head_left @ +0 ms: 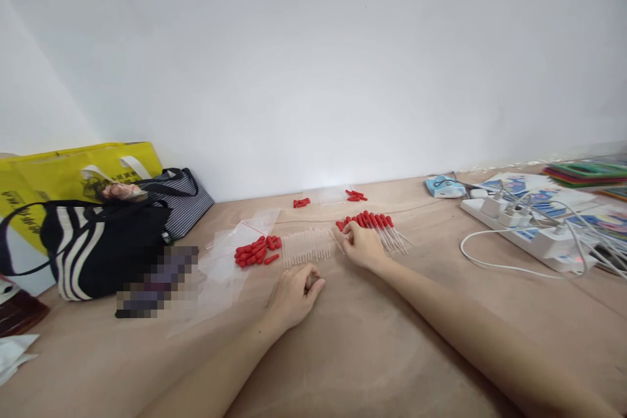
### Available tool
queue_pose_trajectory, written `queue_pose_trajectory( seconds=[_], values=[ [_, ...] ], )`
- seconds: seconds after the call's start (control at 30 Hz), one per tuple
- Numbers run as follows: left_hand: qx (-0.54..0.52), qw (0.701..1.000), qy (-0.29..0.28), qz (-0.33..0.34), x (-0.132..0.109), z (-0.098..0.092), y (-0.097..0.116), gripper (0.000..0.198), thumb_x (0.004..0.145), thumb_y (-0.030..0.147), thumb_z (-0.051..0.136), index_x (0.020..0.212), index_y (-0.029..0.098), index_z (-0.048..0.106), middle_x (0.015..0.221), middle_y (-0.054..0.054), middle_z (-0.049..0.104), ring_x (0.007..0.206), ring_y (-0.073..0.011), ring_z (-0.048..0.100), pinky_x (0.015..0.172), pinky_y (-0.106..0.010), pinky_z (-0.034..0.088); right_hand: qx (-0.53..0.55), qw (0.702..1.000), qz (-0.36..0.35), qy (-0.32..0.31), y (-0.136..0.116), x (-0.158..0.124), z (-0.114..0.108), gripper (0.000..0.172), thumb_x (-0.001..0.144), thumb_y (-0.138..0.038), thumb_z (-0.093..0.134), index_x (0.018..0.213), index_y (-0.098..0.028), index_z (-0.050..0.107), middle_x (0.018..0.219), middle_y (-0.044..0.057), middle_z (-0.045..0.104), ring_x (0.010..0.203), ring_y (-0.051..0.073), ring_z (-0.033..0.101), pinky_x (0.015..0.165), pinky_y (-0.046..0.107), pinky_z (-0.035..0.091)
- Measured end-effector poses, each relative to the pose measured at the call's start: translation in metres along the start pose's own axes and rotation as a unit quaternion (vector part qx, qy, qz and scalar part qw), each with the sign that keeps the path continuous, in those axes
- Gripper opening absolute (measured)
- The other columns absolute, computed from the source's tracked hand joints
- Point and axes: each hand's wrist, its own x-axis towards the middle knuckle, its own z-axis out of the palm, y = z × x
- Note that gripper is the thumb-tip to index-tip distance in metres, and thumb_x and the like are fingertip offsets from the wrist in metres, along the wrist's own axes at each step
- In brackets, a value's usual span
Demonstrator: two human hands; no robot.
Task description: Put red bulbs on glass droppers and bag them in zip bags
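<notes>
My left hand (296,294) rests curled on the table just in front of a row of clear thin glass dropper tubes (307,247). Its fingers are bent inward, and whatever they may hold is hidden. Pinched between the fingers of my right hand (361,245) is a clear dropper tube (337,241), at the right end of that row. Droppers with red rubber bulbs (375,221) on their ends lie side by side just beyond and to the right of this hand. Loose red rubber bulbs (255,251) are heaped left of the tubes, partly on clear plastic bags (220,261).
Further back lie more red bulbs (301,202) and tubes. Bags, a black one (112,255) and a yellow one (63,170), stand at left. A white power strip (529,238) with cables, a blue tissue pack (445,187) and printed sheets (533,199) occupy the right.
</notes>
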Motion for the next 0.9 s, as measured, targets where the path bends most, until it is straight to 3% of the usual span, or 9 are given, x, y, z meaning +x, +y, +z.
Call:
queue_pose_trajectory(
  seconds=[0.23,0.6,0.7,0.8,0.9],
  values=[
    [0.0,1.0,-0.014,-0.005,0.001,-0.002,-0.002,0.011,0.077,0.028,0.046,0.076,0.018,0.051,0.056,0.004,0.049,0.058,-0.0148,0.049,0.056,-0.024,0.034,-0.085,0.995,0.046,-0.017,-0.011,0.019,0.018,0.017,0.074,-0.021,0.046,0.086,-0.017,0.057,0.079,0.007,0.066,0.08,0.02,0.058,0.071,0.03,0.025],
    [0.013,1.0,-0.017,0.0,0.002,-0.001,-0.003,0.011,0.078,0.028,0.046,0.08,0.019,0.051,0.058,0.003,0.051,0.058,-0.0146,0.051,0.057,-0.024,0.037,-0.121,0.991,0.052,-0.038,-0.011,0.021,0.021,0.025,0.08,-0.033,0.039,0.087,-0.019,0.059,0.083,0.007,0.066,0.083,0.019,0.057,0.074,0.032,0.023],
    [0.079,0.997,0.017,-0.002,0.006,-0.011,-0.014,0.01,0.079,0.024,0.045,0.083,0.018,0.052,0.07,-0.001,0.056,0.065,-0.0162,0.054,0.06,-0.026,0.04,-0.137,0.989,0.05,-0.039,-0.017,0.02,0.02,0.027,0.078,-0.033,0.04,0.086,-0.016,0.059,0.082,0.009,0.066,0.081,0.021,0.058,0.075,0.034,0.024],
    [0.213,0.973,0.083,-0.026,0.011,-0.028,-0.032,0.012,0.079,0.02,0.045,0.081,0.017,0.055,0.082,-0.006,0.057,0.08,-0.0216,0.053,0.07,-0.031,0.04,-0.154,0.986,0.052,-0.044,-0.022,0.02,0.02,0.025,0.077,-0.029,0.042,0.081,-0.013,0.061,0.08,0.013,0.065,0.078,0.022,0.059,0.075,0.036,0.024],
    [0.287,0.951,0.087,-0.07,0.014,-0.04,-0.05,0.013,0.078,0.022,0.048,0.082,0.015,0.059,0.087,-0.009,0.055,0.084,-0.0245,0.051,0.072,-0.033,0.041,-0.165,0.984,0.051,-0.052,-0.026,0.022,0.023,0.023,0.076,-0.023,0.042,0.076,-0.012,0.063,0.08,0.015,0.065,0.074,0.023,0.059,0.076,0.038,0.023]
  ],
)
